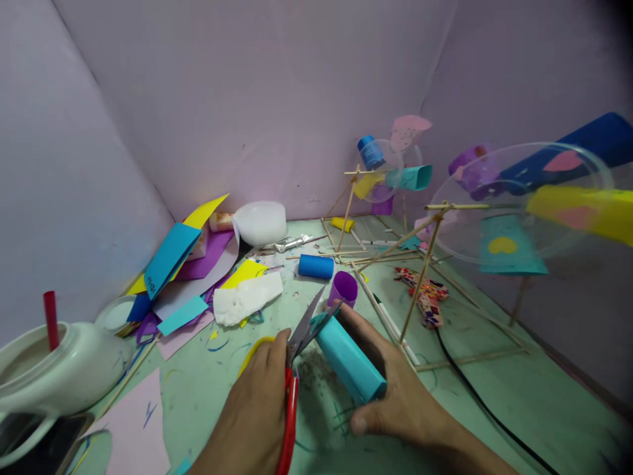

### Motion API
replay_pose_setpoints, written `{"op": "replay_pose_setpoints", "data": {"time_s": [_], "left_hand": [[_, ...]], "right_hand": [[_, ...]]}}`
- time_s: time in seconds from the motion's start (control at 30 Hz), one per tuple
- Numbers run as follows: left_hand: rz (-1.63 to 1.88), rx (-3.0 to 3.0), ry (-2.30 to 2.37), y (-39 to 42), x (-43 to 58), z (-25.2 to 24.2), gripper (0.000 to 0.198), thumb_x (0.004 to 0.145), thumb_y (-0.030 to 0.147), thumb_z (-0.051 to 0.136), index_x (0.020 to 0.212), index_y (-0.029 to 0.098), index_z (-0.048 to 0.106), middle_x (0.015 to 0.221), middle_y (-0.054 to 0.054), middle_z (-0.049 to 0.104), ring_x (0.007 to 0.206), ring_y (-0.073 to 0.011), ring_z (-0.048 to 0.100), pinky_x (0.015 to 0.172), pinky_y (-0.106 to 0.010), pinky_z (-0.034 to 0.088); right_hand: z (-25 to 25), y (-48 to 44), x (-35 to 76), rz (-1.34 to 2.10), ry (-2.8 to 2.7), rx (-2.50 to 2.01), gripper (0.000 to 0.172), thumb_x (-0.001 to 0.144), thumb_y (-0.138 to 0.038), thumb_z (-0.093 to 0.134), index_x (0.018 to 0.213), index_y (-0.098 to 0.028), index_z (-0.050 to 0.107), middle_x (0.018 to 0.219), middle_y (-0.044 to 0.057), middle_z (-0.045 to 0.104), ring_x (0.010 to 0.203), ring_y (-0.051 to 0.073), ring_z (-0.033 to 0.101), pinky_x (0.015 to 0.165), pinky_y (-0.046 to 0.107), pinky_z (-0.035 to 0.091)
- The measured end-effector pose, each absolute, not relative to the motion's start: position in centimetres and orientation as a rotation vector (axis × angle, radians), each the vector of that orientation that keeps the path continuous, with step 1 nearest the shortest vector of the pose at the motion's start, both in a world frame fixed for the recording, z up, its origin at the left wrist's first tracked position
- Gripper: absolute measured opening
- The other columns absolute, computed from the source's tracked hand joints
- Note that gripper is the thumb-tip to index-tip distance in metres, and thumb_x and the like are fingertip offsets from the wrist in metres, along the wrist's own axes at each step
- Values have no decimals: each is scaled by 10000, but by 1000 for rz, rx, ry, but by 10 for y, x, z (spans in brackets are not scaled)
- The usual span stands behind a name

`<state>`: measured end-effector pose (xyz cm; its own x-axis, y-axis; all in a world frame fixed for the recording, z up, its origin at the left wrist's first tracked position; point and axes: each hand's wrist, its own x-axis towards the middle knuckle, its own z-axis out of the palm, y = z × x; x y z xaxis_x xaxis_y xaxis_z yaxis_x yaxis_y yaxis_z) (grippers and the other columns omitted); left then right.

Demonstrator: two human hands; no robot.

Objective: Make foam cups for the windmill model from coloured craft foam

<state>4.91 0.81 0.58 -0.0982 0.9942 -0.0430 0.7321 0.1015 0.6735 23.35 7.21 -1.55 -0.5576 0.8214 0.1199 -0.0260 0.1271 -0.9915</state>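
Standing next to this craft corner: the whole green work surface (pixel 494 396) is a mess, boxed in by pale purple walls. On the right there's a stick frame (pixel 420 277) carrying clear discs with coloured paper rolls on them (they come out blurred, so I can't make out details). Far left sits a white jug (pixel 64 369), and behind it a heap of coloured paper sheets (pixel 171 260). Up front, the right hand (pixel 400 396) is wrapped around a teal paper tube (pixel 351 363), which lies tilted just above the surface. The left hand (pixel 257 409) grips the red-handled scissors (pixel 291 396), whose blades are parted right at the tube's far end. Just beyond are a purple tube (pixel 343 288) and a blue tube (pixel 316 266), lying on the surface.
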Motion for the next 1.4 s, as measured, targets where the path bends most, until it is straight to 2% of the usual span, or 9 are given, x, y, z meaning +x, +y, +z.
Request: {"op": "replay_pose_setpoints", "data": {"time_s": [0.3,0.57,0.67,0.77,0.83,0.93,1.03,1.23,1.4], "left_hand": [[562,1685,1956,10,47,1,531,761,167,415,1290,188,459,1188,-153,613,1083,-281,580,870,-351,452],[625,1738,1729,9,42,11,369,742,191,432,1081,218,577,846,-76,686,739,-226,635,695,-298,488],[698,1734,1690,9,42,12,285,798,253,398,1001,226,596,687,-43,644,636,-201,602,649,-282,471],[736,1648,1804,9,40,12,325,828,334,384,1063,214,574,590,-6,592,529,-183,565,568,-278,446],[762,1548,1866,9,38,12,360,822,367,404,1114,209,544,626,0,619,507,-171,567,540,-271,445],[809,1503,1862,10,34,12,392,816,378,415,1155,218,532,903,-54,693,695,-193,643,620,-276,492],[816,1534,1850,11,33,15,420,813,378,419,1191,237,536,1128,-84,656,961,-248,627,764,-314,506],[589,1727,1782,6,37,24,475,787,318,466,1254,246,511,1201,-102,623,1086,-288,578,897,-377,459],[559,1740,1833,3,38,26,488,811,297,418,1287,208,483,1221,-131,606,1114,-295,557,922,-402,436]], "right_hand": [[-13,71,232,1557,-1661,-782,1200,436,-603,808,1436,-196,285,1460,154,351,1340,380,300,1027,477,382],[-17,74,234,1684,-1525,-667,1188,409,-530,854,1418,-229,306,1391,157,433,1288,353,390,1048,499,320],[-19,77,235,1693,-1509,-665,1230,390,-537,856,1432,-249,269,1440,151,366,1316,352,344,1076,522,249],[-17,79,237,1642,-1545,-749,1261,353,-569,848,1428,-229,284,1466,153,325,1342,368,290,1095,530,193],[-15,80,238,1635,-1574,-773,1244,354,-591,836,1417,-214,311,1454,154,348,1338,375,297,1096,521,200],[-13,81,239,1675,-1559,-725,1202,377,-610,822,1405,-218,336,1428,149,387,1304,373,355,1074,510,257],[-12,80,239,1746,-1525,-674,1191,402,-608,817,1415,-235,315,1394,143,427,1238,366,441,1041,525,310],[-12,78,240,1740,-1582,-716,1238,378,-617,815,1426,-215,292,1458,139,346,1328,368,319,1103,503,201],[-13,78,243,1718,-1652,-774,1254,353,-623,816,1417,-188,314,1467,154,331,1332,379,307,1110,519,160]]}}
